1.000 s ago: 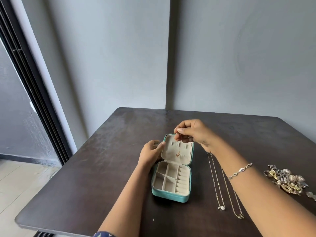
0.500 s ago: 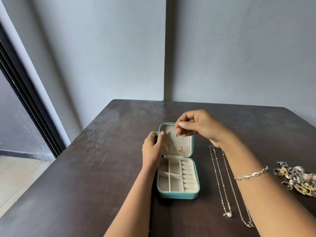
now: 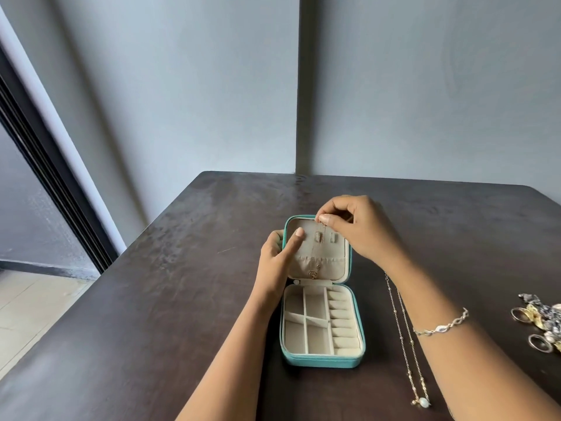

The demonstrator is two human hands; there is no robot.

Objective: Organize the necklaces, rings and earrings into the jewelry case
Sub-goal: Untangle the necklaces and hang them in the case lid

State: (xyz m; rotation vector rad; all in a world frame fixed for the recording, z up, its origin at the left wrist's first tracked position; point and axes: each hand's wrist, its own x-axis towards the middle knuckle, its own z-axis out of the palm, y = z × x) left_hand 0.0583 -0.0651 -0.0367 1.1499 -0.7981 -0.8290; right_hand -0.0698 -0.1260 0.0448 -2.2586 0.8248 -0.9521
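A teal jewelry case [image 3: 321, 361] lies open on the dark table, its cream lid standing up at the back. My right hand [image 3: 361, 227] pinches the top of a thin gold necklace [image 3: 314, 272] at the lid's upper edge; its pendant hangs down to the lid's pocket. My left hand [image 3: 277, 256] holds the lid's left edge, thumb behind and forefinger lying on the lining. The base's compartments and ring rolls hold nothing. Two more necklaces [image 3: 408, 347] lie stretched out right of the case. A heap of rings and earrings [image 3: 540, 322] sits at the far right.
The table [image 3: 158, 299] stands in a corner of grey walls. Its left edge borders a dark door frame [image 3: 45, 165] and tiled floor. A silver bracelet [image 3: 441, 325] is on my right wrist.
The view has tilted down and closer. My right hand stays pinching the necklace at the lid's top. My left forefinger has come round onto the lid's lining.
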